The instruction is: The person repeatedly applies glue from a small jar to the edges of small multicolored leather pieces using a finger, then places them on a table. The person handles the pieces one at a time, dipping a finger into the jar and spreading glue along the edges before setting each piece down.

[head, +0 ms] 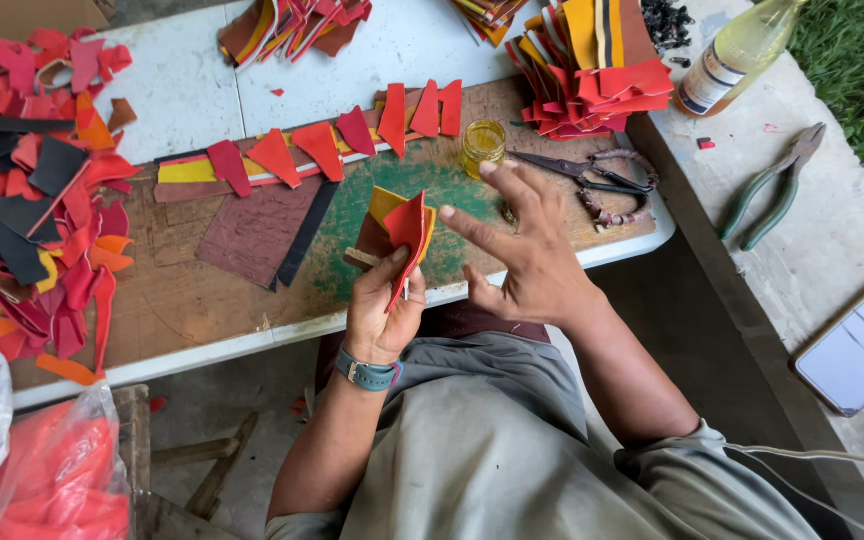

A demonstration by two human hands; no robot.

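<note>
We see the left hand (380,315) clamped on red and yellow pieces (404,232), right hand (527,255) spread empty at three o'clock, a row of red pieces (322,148) laid at twelve, piles uncut.

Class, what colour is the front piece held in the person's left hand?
Red piece, with a yellow piece behind it; head view.

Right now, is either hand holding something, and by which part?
The left hand grips a small stack of red and yellow cut pieces by its lower end. The right hand is open, holding nothing.
</note>
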